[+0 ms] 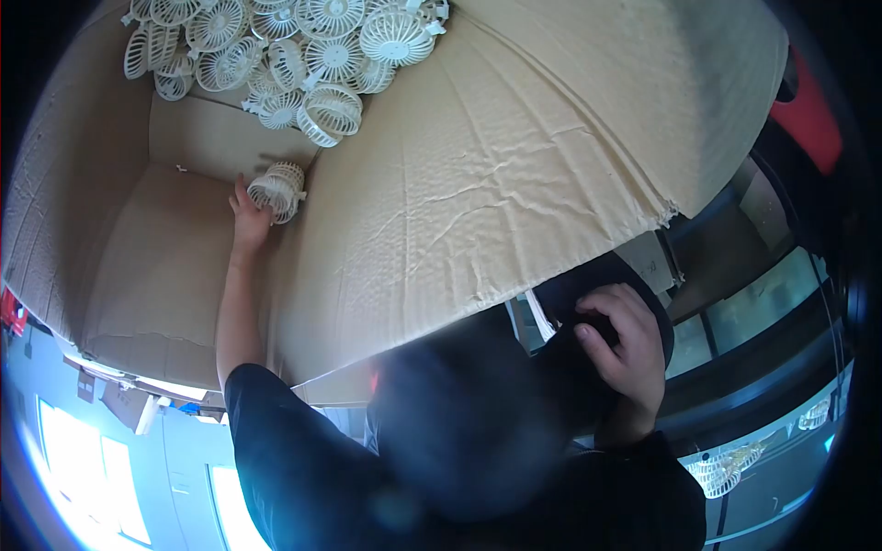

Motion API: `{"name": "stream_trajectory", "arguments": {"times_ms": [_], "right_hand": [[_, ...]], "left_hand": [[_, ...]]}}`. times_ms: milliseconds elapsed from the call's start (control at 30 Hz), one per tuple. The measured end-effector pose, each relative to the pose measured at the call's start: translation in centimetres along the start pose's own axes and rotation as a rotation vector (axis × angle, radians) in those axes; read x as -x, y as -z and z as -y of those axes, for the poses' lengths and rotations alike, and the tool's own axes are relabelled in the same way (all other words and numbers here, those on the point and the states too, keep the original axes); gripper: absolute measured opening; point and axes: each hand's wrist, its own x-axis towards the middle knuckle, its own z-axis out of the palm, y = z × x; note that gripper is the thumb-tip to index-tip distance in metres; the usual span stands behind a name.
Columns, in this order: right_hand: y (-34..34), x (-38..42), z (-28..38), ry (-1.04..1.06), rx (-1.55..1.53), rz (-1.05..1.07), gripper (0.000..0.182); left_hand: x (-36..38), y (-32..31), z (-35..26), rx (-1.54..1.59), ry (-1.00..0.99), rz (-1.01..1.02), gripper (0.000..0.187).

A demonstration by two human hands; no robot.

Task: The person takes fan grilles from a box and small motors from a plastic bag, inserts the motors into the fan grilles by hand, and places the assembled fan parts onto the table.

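My left hand (251, 219) reaches down into a large cardboard box (478, 193). Its fingers are closed on a white slotted plastic part (277, 193), round and basket-like, near the box's inner corner. Above it, a heap of similar white slotted parts (331, 55) fills the top left of the view. Outside the box, on the right, my right hand (629, 340) has its fingers bent and its thumb apart, against something dark. No object shows between its fingers.
The box's near flap edge runs diagonally between my hands. More white slotted parts (721, 473) show at the lower right, by a dark curved rim. A red object (808, 115) stands at the upper right. Bright windows (92, 468) are at the lower left.
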Motion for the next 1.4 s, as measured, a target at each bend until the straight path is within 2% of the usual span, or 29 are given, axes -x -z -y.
{"name": "stream_trajectory", "arguments": {"times_ms": [33,133,233,333,433,467,567,633,700,767,867,900,1000,1033,1100,1133,1167,1233,1300,1333,1367,1400], "right_hand": [[0.0,0.0,0.0,0.001,0.000,-0.010,0.025],[0.0,0.2,-0.2,-0.030,0.018,-0.025,0.025],[-0.1,0.1,-0.2,0.003,0.024,-0.014,0.025],[-0.1,-0.1,-0.1,0.031,0.032,-0.002,0.024],[-0.1,0.4,0.1,-0.001,0.023,0.004,0.023],[-0.1,0.3,-0.1,0.003,0.013,0.002,0.023],[0.0,0.6,-0.3,-0.001,0.023,-0.005,0.023],[-0.1,0.7,-0.4,0.007,0.010,-0.017,0.023],[0.0,0.6,-0.4,0.009,0.014,-0.022,0.023],[0.4,0.6,-0.2,0.013,0.028,-0.011,0.023],[0.9,1.5,-0.5,0.049,0.047,-0.061,0.021],[1.0,2.1,-0.1,0.031,0.066,-0.071,0.021],[1.1,2.5,1.3,0.067,0.091,-0.117,0.018],[1.1,2.9,1.8,0.136,0.075,-0.163,0.018],[0.5,3.8,3.3,0.271,0.024,-0.233,0.018],[0.0,3.7,3.5,0.365,-0.119,-0.293,0.019],[-0.1,4.3,4.0,0.454,-0.260,-0.369,0.019],[-0.1,8.2,8.2,0.534,-0.438,-0.464,0.024],[-1.3,14.1,13.5,0.880,-0.396,-0.517,0.032],[-2.2,17.0,16.1,1.039,-0.331,-0.480,0.039],[-3.5,19.9,18.2,1.178,-0.267,-0.427,0.045],[-5.3,22.6,20.0,1.135,-0.174,-0.295,0.049]], "left_hand": [[-0.1,-1.1,-0.4,0.016,0.051,-0.018,0.087],[-1.1,-3.2,0.2,1.030,0.129,0.184,0.094],[-1.4,-2.6,-1.9,1.032,0.290,0.099,0.097],[-2.3,-3.5,-0.3,1.224,0.395,0.242,0.101],[-3.1,-0.7,-2.4,1.334,0.349,0.561,0.103],[-3.4,1.1,-3.5,1.229,0.464,0.597,0.102],[-4.4,4.1,-6.4,1.065,0.567,0.672,0.097],[-6.1,0.7,-1.7,1.035,0.689,0.743,0.093],[-6.9,0.4,-1.7,1.088,0.663,0.780,0.090],[-6.1,0.7,-2.6,1.220,0.494,0.774,0.086],[-4.4,3.2,-3.8,1.330,0.398,0.742,0.088],[-3.0,4.9,-4.5,1.328,0.361,0.663,0.077],[0.0,12.8,-8.9,1.445,0.176,0.497,0.060],[2.2,16.3,-10.7,1.542,0.123,0.527,0.059],[8.4,23.3,-16.3,1.405,-0.061,0.336,0.051],[9.9,25.1,-16.5,1.463,-0.174,0.355,0.052],[12.6,27.9,-19.1,1.431,-0.165,0.412,0.051],[18.5,32.1,-25.8,1.293,-0.321,0.609,0.054],[25.4,33.4,-31.0,1.001,-0.466,0.761,0.051],[29.4,33.4,-33.6,0.965,-0.467,0.883,0.053],[32.4,32.5,-34.8,0.808,-0.501,1.000,0.063],[35.0,31.6,-35.6,0.680,-0.566,1.086,0.063]]}}
